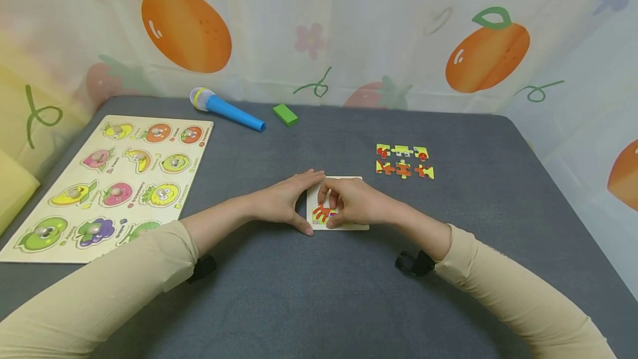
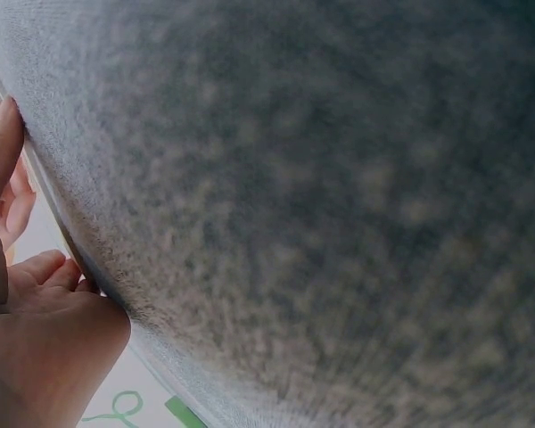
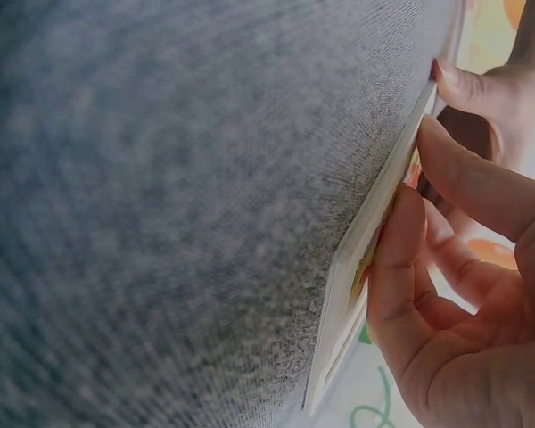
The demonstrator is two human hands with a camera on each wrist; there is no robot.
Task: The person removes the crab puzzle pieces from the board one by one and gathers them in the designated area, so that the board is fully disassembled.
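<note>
A small white puzzle tray (image 1: pixel 355 227) lies flat on the table in front of the person, with a red and yellow picture (image 1: pixel 321 214) partly showing in it. The left hand (image 1: pixel 281 204) rests along its left side, thumb near the lower corner and fingers near the upper one. Over the tray, the right hand (image 1: pixel 361 202) curls its fingers down, thumb and forefinger tips on either side of a red and yellow puzzle piece (image 3: pixel 414 169). That hand hides much of the picture. Several loose puzzle pieces (image 1: pixel 402 168) lie in two rows beyond it, to the right.
At the left lies a large wooden fruit board (image 1: pixel 119 168) with knobbed pieces. A toy microphone (image 1: pixel 231 111) and a green block (image 1: pixel 286 115) are near the back edge of the dark table (image 1: pixel 319 292). A printed curtain (image 1: pixel 369 32) hangs behind.
</note>
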